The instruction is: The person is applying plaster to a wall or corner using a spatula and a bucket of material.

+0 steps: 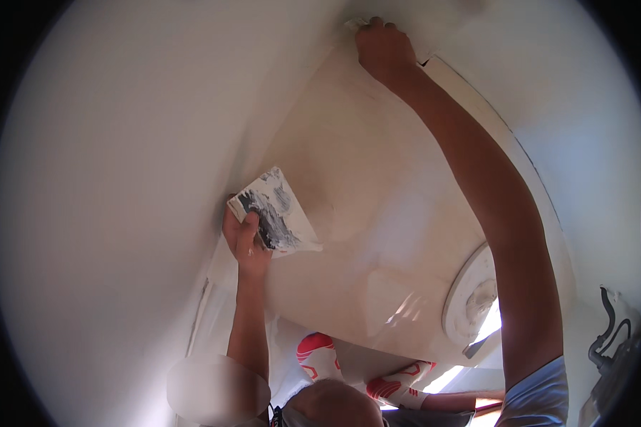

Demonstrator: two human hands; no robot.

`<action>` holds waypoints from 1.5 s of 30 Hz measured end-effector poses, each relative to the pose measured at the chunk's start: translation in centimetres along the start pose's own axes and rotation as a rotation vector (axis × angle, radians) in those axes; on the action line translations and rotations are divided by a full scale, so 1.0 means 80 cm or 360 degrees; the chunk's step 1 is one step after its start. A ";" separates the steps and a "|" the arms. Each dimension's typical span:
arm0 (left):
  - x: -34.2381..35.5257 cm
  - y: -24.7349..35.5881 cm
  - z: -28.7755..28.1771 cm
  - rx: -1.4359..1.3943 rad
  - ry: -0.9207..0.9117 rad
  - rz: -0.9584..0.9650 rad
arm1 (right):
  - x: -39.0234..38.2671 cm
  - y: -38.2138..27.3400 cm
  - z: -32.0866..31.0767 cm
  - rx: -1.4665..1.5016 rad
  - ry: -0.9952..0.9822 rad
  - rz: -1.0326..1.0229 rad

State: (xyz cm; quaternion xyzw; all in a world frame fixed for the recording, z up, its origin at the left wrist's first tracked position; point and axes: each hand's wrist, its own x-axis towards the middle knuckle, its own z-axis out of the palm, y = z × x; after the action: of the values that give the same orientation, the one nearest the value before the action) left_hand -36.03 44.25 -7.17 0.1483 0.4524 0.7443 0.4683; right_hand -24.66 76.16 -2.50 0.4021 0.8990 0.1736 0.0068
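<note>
My left hand (243, 238) grips a flat, squarish spreader plate (296, 220), its thumb pressed on the face. White and dark grey paste is smeared over that face, and the plate is held tilted beside the left wall. Far ahead, my outstretched right hand (387, 51) is up at the corner where pale walls meet. Its fingers are curled, and a small pale piece (355, 25) shows at the fingertips against the wall. What kind of thing that piece is cannot be made out, as the hand covers most of it.
Below the hands spreads a beige surface (363, 178) with a curved near edge. A round white lid-like disc (456, 306) with pale paste lies on it at right, partly behind my arm. Dark cables (607, 320) hang at the right wall. Feet in red-and-white socks (320, 356) show near the bottom.
</note>
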 end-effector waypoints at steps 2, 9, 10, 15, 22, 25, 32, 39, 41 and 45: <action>-0.002 -0.001 -0.003 0.0022 -0.0019 0.0067 | 0.003 -0.018 0.022 -0.0105 0.0042 0.0025; 0.002 0.025 0.025 0.0066 0.0006 0.0153 | 0.025 -0.004 -0.033 0.0145 -0.0057 -0.0063; -0.003 0.025 0.035 -0.0010 0.0043 0.0141 | 0.022 0.003 -0.037 0.0135 -0.0053 -0.0054; -0.019 0.031 0.018 0.0052 -0.0024 0.0117 | 0.003 0.013 -0.097 0.0304 -0.0711 -0.0334; -0.018 0.059 0.019 -0.0140 -0.0119 -0.0005 | -0.024 -0.002 -0.065 0.0411 -0.0157 0.0110; -0.026 0.062 0.014 -0.0040 -0.0058 0.0082 | -0.015 -0.019 -0.070 0.0262 0.0082 0.0100; -0.050 0.079 0.028 -0.0124 -0.0068 0.0045 | -0.087 -0.008 -0.155 0.0755 0.0410 0.0106; -0.056 0.091 -0.017 -0.0444 0.0317 -0.1133 | -0.220 -0.127 -0.227 0.1570 0.0424 -0.0508; -0.058 0.100 -0.031 -0.0586 0.0351 -0.1104 | -0.246 -0.168 -0.206 0.1175 0.0361 -0.0924; -0.065 0.100 -0.065 -0.0532 0.0204 -0.1018 | -0.268 -0.143 -0.164 0.0700 0.0251 -0.0886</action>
State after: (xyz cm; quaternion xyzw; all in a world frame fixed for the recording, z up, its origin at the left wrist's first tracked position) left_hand -41.18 35.91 -2.50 -0.1263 0.3765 0.6316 0.6659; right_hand -20.34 49.54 3.47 0.1191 0.9876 -0.0022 -0.1022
